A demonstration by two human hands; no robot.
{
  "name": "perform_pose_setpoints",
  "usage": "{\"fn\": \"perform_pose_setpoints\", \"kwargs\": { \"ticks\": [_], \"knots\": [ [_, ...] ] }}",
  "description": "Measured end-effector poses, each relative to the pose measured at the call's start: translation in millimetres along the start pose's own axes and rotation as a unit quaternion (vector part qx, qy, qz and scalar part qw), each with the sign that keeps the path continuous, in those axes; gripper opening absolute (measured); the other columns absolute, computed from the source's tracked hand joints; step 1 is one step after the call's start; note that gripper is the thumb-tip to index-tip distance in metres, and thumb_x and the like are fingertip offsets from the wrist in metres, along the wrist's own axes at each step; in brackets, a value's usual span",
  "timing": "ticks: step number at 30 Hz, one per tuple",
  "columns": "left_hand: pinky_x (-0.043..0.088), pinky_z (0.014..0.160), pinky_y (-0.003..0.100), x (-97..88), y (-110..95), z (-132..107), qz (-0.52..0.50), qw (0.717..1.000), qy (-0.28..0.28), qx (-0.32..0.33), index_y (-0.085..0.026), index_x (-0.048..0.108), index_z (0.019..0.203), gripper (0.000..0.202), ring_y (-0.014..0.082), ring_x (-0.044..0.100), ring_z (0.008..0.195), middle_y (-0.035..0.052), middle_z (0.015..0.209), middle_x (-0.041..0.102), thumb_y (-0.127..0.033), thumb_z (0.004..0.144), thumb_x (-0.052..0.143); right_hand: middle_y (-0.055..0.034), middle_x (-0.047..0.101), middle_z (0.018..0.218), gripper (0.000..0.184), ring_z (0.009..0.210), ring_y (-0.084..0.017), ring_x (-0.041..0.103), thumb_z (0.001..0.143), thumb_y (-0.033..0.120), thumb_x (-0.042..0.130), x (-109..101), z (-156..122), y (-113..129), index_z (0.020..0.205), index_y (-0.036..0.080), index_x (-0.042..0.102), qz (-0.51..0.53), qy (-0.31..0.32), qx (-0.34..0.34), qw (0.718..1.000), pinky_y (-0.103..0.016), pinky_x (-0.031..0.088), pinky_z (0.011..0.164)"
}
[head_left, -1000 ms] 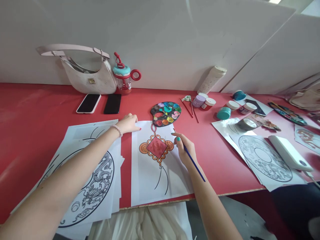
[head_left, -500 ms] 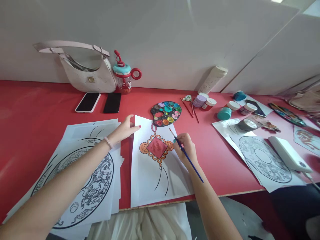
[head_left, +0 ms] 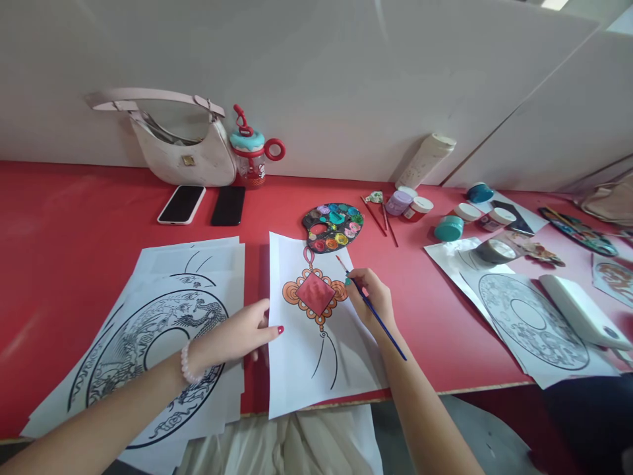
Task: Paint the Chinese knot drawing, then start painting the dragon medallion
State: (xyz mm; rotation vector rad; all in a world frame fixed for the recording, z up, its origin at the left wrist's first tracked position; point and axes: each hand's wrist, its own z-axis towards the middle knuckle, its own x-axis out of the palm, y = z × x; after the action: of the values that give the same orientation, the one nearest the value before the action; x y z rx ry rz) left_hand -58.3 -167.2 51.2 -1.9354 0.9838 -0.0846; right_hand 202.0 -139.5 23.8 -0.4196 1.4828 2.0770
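I judged the knot drawing (head_left: 315, 309) nearside of the palette (head_left: 334, 227) floppy, best edge-held; right fingers (head_left: 364, 274) pinched the paintbrush (head_left: 378, 318), left fingers (head_left: 260, 311) unclear.

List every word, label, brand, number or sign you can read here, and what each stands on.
No text reads clearly.
Straw cup: pale lettering on its red straw base, too small.
Handbag: gold plate, any marking too small.
White-lidded red paint jar: label too blurred.

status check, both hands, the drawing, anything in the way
Left hand at left edge of drawing, grip unclear; right hand holding brush. Diamond red, strands below uncoloured. Palette overlaps top edge.
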Motion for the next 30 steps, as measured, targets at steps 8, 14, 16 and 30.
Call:
{"fn": "perform_pose_setpoints", "kwargs": {
  "ticks": [8,14,16,30],
  "knots": [
    [0.044,0.049,0.024,0.1,0,-13,-0.022,0.998,-0.051,0.02,-0.018,0.049,0.093,0.029,0.0166,0.058,0.061,-0.0004,0.07,0.054,-0.043,0.081,0.045,0.0003,0.059,0.068,0.011,0.061,-0.012,0.054,0.08,0.026,0.048,3,-2,-9,0.088,0.02,0.054,0.037,-0.006,0.03,0.999,-0.025,0.044,0.06],
    [0.048,0.068,0.031,-16.1,3,-7,-0.072,0.989,-0.114,0.056,-0.021,0.057,0.1,0.031,0.0251,0.062,0.086,0.0032,0.082,0.066,-0.04,0.077,0.051,-0.002,0.063,0.073,0.028,0.06,-0.012,0.056,0.091,0.038,0.037,0,-2,-8,0.092,0.021,0.059,0.08,-0.006,-0.011,0.997,-0.027,0.046,0.06],
    [0.049,0.072,0.032,-24.6,0,-3,-0.111,0.986,-0.104,0.061,-0.02,0.057,0.105,0.036,0.0259,0.063,0.088,0.0047,0.087,0.067,-0.04,0.076,0.054,-0.0029,0.063,0.074,0.031,0.062,-0.013,0.057,0.092,0.039,0.036,-1,-2,-7,0.087,0.02,0.061,0.066,0.001,-0.035,0.997,-0.027,0.047,0.061],
    [0.05,0.077,0.033,-64.6,-8,8,-0.159,0.985,-0.036,0.049,-0.017,0.046,0.123,0.047,0.0221,0.065,0.087,0.0079,0.106,0.066,-0.04,0.083,0.052,-0.0098,0.063,0.097,0.009,0.092,-0.024,0.055,0.079,0.024,0.054,-17,50,-3,0.087,0.021,0.05,-0.139,0.17,-0.244,0.945,-0.037,0.044,0.079]
  ]
}}
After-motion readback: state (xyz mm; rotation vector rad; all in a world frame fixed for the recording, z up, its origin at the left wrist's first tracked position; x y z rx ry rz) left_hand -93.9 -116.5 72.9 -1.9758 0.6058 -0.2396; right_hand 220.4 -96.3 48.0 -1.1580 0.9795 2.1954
